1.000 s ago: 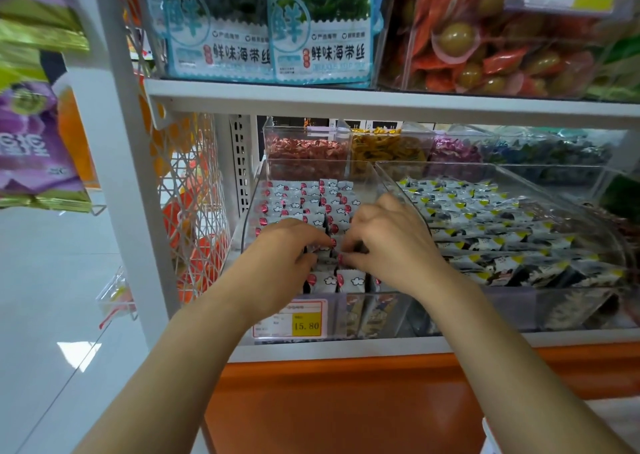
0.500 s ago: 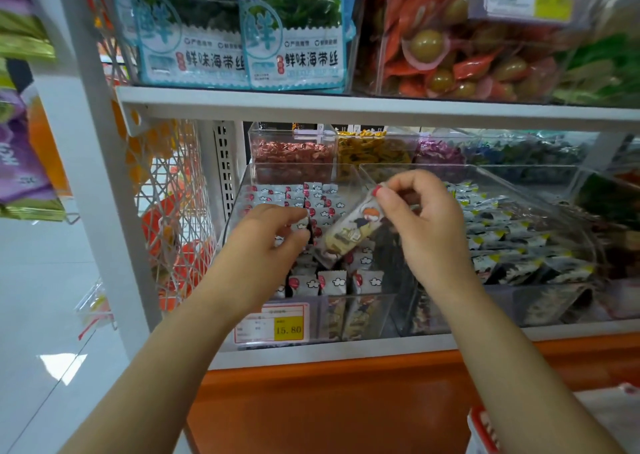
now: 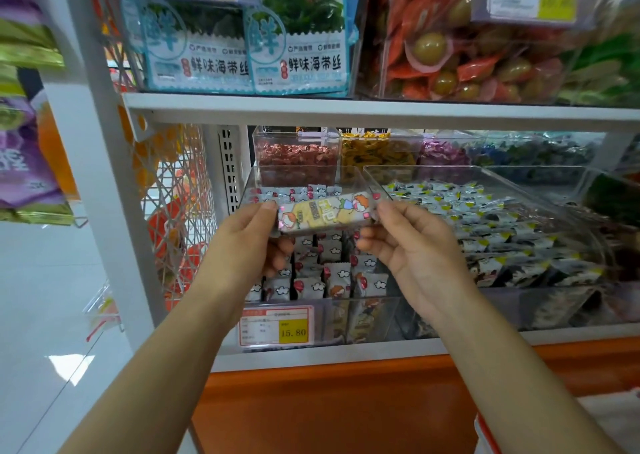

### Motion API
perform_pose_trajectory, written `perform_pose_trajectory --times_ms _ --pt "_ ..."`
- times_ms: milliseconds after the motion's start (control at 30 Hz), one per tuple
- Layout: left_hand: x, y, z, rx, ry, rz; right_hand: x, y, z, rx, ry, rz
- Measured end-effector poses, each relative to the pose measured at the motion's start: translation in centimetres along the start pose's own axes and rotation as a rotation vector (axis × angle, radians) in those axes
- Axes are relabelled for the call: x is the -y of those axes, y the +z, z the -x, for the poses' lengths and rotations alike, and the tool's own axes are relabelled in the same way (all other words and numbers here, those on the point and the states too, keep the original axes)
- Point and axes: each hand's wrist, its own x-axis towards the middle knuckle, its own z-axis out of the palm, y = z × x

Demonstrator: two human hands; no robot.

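- Up from the bin since 0.5 s ago, the left hand [image 3: 249,242] now takes the left end of the snack packet [image 3: 325,213], which has swung from tilted to level.
- It pinches that end with the thumb on top and fingers beneath; the right hand [image 3: 408,246] pinches the right end with its fingertips.
- So the packet hangs between the 2 hands, above the near-left clear bin [image 3: 388,311], touching nothing else.
- By my judgement, 1 packet is picked out and held up for a look; returning it or carrying it off is left.
- Glossy printed film forms a long, flat pillow with cartoon figures and crimped ends, probably light and crinkly.
- Rigid transparent plastic with sloped walls makes up the bin, where matching packets stand in rows; its price tag [image 3: 277,325] reads 15.80.
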Motion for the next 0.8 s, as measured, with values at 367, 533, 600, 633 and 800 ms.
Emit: perform_pose_trajectory --times_ms 367,533,600,633,800 --pt "-0.49 -0.45 0.47 0.002 0.137 0.087 -0.34 0.11 -0.06 0.013 0.101 -0.037" --pt "-0.77 -0.32 0.68 0.076 0.3 -0.113 -0.38 -0.09 -0.14 -0.022 0.018 0.148" --pt "-0.75 -0.29 0.63 0.113 0.289 -0.163 -0.47 -0.35 -0.25 -0.028 -0.027 0.217" --pt "-0.67 -0.27 0.6 0.122 0.285 -0.192 -0.47 -0.5 -0.31 -0.025 -0.045 0.235" --pt "-0.26 -0.07 0.66 0.156 0.277 -0.277 -0.42 -0.62 -0.36 0.008 -0.095 0.362"
